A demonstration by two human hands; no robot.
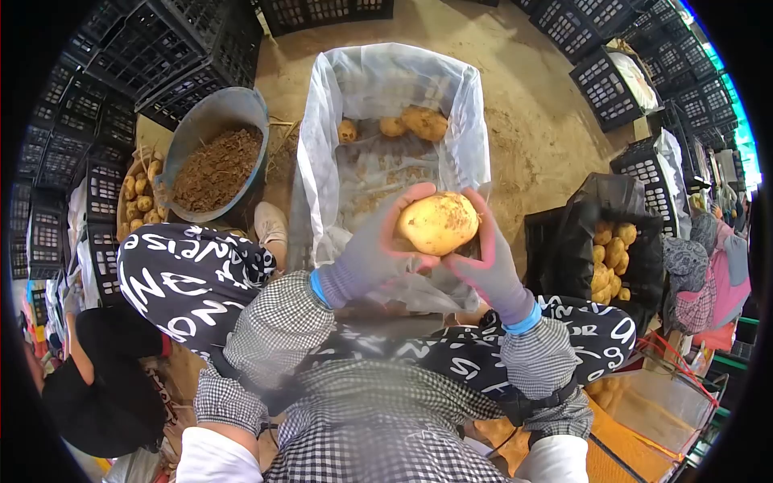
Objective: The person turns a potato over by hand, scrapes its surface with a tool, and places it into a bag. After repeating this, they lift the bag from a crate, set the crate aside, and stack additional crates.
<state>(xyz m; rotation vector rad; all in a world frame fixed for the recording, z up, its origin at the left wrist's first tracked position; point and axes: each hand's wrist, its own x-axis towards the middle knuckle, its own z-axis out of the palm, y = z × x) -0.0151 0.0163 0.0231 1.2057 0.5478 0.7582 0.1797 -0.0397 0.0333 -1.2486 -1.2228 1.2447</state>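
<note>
A large yellow potato [439, 224] with brown soil specks is held up between both gloved hands. My left hand [372, 251], in a grey glove with pink fingertips, grips its left side. From the right, my right hand [491, 262] in a matching glove closes on it with thumb and fingers. Below the hands stands a crate lined with clear plastic [314, 153]. Inside it, near the far end, lie a small potato [347, 131], another potato [392, 126] and a bigger one [424, 123].
A blue tub [264, 121] of brown soil stands left, beside a container of potatoes [137, 193]. On the right sits a black-lined crate [555, 249] holding several potatoes. Stacked black crates [153, 56] line the edges. Other people [105, 378] sit at both sides.
</note>
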